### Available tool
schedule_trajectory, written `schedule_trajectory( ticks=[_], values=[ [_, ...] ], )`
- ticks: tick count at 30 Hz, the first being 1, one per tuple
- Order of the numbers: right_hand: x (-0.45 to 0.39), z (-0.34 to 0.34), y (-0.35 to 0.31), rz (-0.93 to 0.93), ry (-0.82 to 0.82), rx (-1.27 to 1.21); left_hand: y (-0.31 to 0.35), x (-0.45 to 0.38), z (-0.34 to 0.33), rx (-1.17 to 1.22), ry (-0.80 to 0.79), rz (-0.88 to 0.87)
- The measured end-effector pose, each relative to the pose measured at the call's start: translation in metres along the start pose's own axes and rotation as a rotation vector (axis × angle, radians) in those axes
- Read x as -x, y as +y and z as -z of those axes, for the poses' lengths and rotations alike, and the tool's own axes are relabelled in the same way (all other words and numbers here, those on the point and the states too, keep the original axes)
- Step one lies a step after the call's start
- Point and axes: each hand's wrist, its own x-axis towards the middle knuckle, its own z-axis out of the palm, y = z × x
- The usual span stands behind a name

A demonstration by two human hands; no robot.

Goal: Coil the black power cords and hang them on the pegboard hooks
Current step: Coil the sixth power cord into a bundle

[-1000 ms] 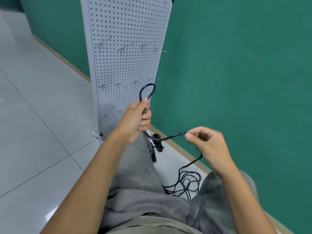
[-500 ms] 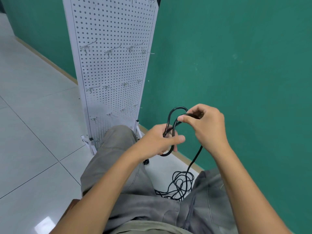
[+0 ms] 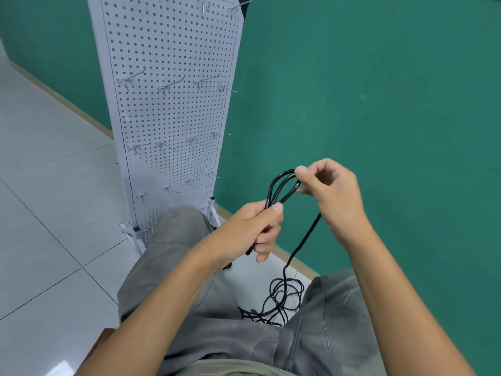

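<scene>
The left hand (image 3: 254, 226) grips the cord (image 3: 282, 185) loops upright, the right hand (image 3: 329, 191) pinches their top, and the slack hangs from it to the floor pile (image 3: 282, 299).

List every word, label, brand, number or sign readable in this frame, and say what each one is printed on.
None: no readable text shows anywhere.
The black power cord, gripped by the left hand and pinched by the right hand, shows no legible marking.
The white pegboard and its metal hooks carry no labels.
The green wall, floor tiles and grey trousers are plain.
</scene>
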Motion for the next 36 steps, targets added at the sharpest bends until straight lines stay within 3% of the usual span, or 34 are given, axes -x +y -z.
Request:
schedule_trajectory(
  ticks=[2, 6, 9, 13, 25, 29, 32, 36],
  values=[
    [0.004, -0.006, 0.000, -0.098, -0.114, -0.350, 0.001, 0.000, -0.006, 0.015, -0.027, -0.034],
    [0.013, -0.018, -0.007, -0.199, -0.152, -0.671, -0.004, -0.004, -0.009, -0.172, 0.021, -0.040],
    [0.012, -0.023, -0.012, -0.237, -0.037, -0.670, -0.009, -0.006, -0.010, -0.381, 0.059, -0.051],
    [0.010, -0.028, -0.016, -0.306, 0.031, -0.673, -0.014, -0.007, -0.013, -0.428, 0.106, -0.113],
    [-0.009, -0.032, -0.019, -0.462, -0.062, -0.844, -0.003, -0.001, -0.013, 0.005, -0.056, 0.019],
    [-0.014, -0.038, -0.023, -0.436, -0.133, -0.874, -0.009, -0.003, -0.011, 0.079, -0.021, -0.048],
    [-0.016, -0.040, -0.025, -0.396, -0.160, -0.810, -0.012, -0.001, -0.013, 0.316, -0.078, -0.001],
    [-0.015, -0.038, -0.016, -0.391, -0.158, -0.785, -0.006, 0.001, -0.013, 0.395, -0.096, 0.065]
  ],
)
